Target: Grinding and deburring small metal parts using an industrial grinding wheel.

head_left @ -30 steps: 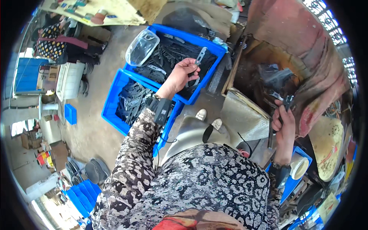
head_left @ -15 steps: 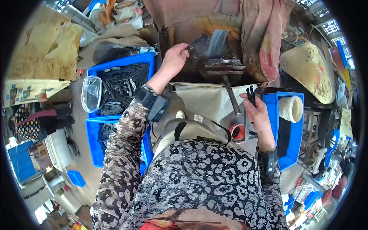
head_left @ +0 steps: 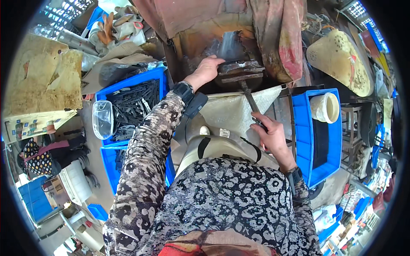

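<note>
Left hand (head_left: 208,69): upper centre of frame, arm stretched forward. Fingers curled together, resting on the left end of a dark rusty metal block (head_left: 239,70). Whether the fingertips pinch a small part there, cannot tell; they are hidden against the block.

Right hand (head_left: 272,135): centre right of frame. Fingers wrapped tight around the lower end of a dark metal lever (head_left: 248,97). The lever runs up and left from the fist to the underside of the metal block, touching it.

Metal block sits just above frame centre, inside a rust-brown machine housing (head_left: 192,42), with a grey upright plate (head_left: 230,45) right behind it. Red-brown cloth (head_left: 279,34) hangs over the housing, upper right of the block.

Below the block: pale sheet (head_left: 226,113) spread across the person's lap, between the two forearms.

Left of frame: blue crate (head_left: 158,76) filled with flat black metal pieces (head_left: 134,106); a clear plastic scoop (head_left: 103,119) lies on its lower left edge. A second blue crate (head_left: 110,164) is just below it.

Right of frame: another blue crate (head_left: 301,128) just beside the right hand, holding a white cylindrical cup (head_left: 325,107) at its upper end.

Upper right: tan perforated woven hat (head_left: 341,59), well apart from both hands.

Upper left: brown cardboard sheet (head_left: 40,81).
</note>
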`<state>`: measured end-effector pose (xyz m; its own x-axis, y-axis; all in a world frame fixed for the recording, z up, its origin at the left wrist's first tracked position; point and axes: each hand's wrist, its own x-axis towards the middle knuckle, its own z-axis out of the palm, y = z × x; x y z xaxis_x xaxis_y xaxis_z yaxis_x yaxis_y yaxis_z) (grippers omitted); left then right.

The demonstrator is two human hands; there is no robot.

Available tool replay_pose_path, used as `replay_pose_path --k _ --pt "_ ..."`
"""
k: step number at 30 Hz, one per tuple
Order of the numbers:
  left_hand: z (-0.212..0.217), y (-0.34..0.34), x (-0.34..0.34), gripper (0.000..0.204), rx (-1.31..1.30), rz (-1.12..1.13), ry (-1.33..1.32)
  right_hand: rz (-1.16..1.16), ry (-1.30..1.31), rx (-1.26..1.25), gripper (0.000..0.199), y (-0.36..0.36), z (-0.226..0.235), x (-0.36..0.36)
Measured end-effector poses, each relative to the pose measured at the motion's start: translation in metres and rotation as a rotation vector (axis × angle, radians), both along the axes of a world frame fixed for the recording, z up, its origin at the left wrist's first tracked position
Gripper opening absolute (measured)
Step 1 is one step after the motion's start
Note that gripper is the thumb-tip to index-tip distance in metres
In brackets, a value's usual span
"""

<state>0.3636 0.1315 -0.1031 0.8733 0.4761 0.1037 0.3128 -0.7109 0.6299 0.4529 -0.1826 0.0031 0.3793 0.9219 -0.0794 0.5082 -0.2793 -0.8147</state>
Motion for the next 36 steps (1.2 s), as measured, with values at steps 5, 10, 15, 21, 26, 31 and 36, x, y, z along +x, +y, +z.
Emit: replay_pose_path --k 5,10,15,21,26,31,36 --pt "0.005 0.009 -0.003 0.040 0.030 -0.143 0.057 0.007 -0.164 0.069 0.029 0.002 -0.004 -0.002" --pt "0.012 0.011 -0.001 0.043 0.217 -0.222 0.005 0.027 -0.271 0.040 0.034 0.004 0.000 -0.004" --pt "0.021 0.014 0.000 0.041 0.217 -0.284 0.047 0.068 -0.361 0.016 0.043 0.006 0.000 -0.002" --pt "0.049 0.003 -0.014 0.040 0.247 -0.228 0.161 0.001 -0.414 0.071 0.044 -0.005 -0.012 -0.009" --pt "0.074 0.007 -0.065 0.035 0.218 0.059 0.041 -0.087 -0.426 0.303 0.037 0.060 0.026 0.000" --pt "0.105 -0.007 -0.180 0.028 0.034 0.443 -0.261 -0.159 -0.543 0.135 0.032 0.178 0.086 0.025" --pt "0.090 -0.055 -0.319 0.024 -0.170 0.816 -0.239 -0.001 -0.684 0.254 0.051 0.276 0.088 0.092"
